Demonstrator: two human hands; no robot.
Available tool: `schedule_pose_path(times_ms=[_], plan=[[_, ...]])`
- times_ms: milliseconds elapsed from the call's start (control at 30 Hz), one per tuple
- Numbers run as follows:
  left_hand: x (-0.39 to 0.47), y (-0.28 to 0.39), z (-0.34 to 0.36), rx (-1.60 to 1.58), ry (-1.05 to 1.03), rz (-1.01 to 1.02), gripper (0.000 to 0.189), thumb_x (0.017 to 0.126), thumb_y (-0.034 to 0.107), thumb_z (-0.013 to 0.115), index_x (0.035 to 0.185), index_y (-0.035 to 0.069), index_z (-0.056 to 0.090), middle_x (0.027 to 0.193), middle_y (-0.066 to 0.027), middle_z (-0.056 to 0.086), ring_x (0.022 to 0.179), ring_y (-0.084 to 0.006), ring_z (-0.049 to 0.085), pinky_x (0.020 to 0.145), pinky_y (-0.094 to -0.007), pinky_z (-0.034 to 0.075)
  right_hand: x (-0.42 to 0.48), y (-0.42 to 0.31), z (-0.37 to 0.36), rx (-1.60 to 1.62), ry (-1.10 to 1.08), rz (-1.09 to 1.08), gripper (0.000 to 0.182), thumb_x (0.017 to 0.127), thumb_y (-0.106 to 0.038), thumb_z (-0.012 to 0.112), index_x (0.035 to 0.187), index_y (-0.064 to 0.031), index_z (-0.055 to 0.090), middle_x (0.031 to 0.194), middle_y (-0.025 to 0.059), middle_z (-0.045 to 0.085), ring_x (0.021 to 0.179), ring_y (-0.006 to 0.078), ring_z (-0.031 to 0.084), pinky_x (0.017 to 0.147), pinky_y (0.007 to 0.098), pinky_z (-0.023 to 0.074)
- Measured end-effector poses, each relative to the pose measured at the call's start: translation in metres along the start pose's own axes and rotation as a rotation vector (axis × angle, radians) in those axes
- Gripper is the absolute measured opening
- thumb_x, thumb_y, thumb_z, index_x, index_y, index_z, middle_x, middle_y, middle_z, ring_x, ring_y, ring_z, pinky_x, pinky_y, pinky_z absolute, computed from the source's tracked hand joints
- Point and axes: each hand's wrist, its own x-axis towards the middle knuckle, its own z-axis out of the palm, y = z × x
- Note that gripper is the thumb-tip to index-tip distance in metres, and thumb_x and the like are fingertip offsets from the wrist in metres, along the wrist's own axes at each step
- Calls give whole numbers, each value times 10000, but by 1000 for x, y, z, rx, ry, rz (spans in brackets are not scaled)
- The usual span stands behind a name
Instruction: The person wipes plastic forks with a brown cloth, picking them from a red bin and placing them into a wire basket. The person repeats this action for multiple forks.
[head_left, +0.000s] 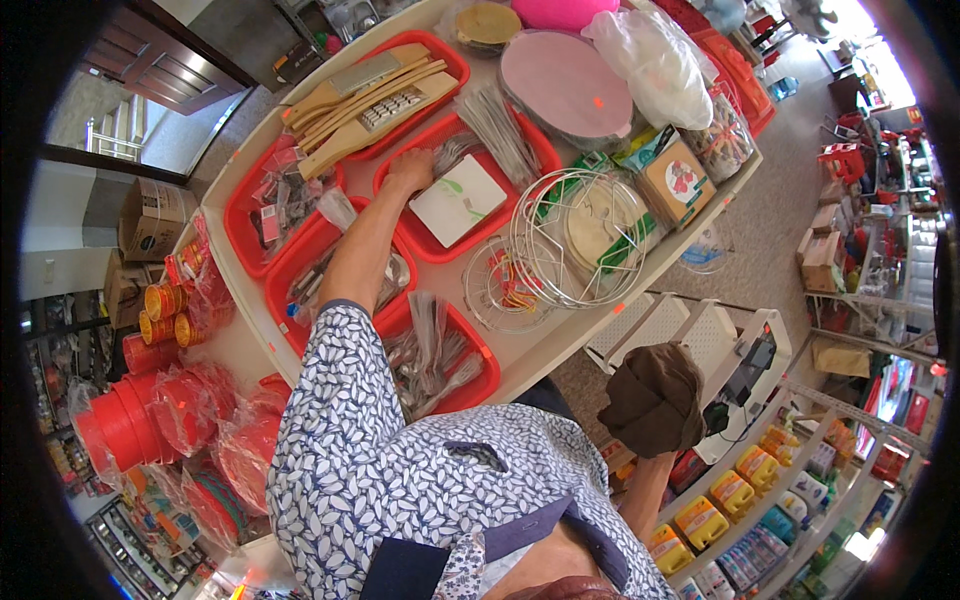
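My left hand (411, 169) reaches into a red plastic basket (442, 255), its fingers curled down beside a white square item with a green leaf print (458, 201). Metal cutlery (456, 150) lies next to the fingertips; whether they grip anything is hidden. Bagged long utensils (499, 127) lie across the basket's far side. At the right, a bunched brown cloth (652, 397) is in my right hand (661, 454), which the cloth mostly covers. Wooden-handled graters (382, 112) fill the basket beyond, and round wire racks (577, 236) lie to the right.
More red baskets hold bagged forks (431, 360), spoons and small packets. A pink oval lid (566, 86), white plastic bags (652, 67) and a boxed item (677, 184) stand toward the back right. Red buckets (135, 420) stand at left; bottle shelves (720, 495) stand at lower right.
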Motion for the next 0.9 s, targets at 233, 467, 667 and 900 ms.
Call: schedule_pose_path(times_ms=[233,467,667,900], plan=[[-8,-1,-5,-11,28,-6,334,975,162,662,1270,35,751,1336,-233,748,1271,-422,714,1032,-557,596,20,33,-49,60,-49,-93,521,1041,-395,728,1418,-98,524,1359,108,569,1188,279,583,1017,469,483],[-17,6,-16,-31,-14,-25,353,981,206,677,1297,59,735,1376,-230,730,1300,-408,696,1041,-563,583,23,46,-67,109,-59,-112,679,1040,-417,764,1595,-96,539,1560,133,615,1391,313,629,1198,515,542],[-16,-37,-2,-73,119,-45,316,950,315,762,1075,25,766,1216,-242,768,1162,-450,733,980,-588,582,33,54,-90,92,-94,-86,706,1046,-431,744,1644,-154,491,1667,140,518,1490,360,557,1222,540,527],[-38,-5,-27,5,147,119,317,942,324,800,1066,32,793,1134,-246,790,1103,-439,758,925,-582,608,42,67,-117,64,-118,-92,692,1054,-412,735,1643,-146,489,1671,138,511,1495,345,552,1231,521,520]])
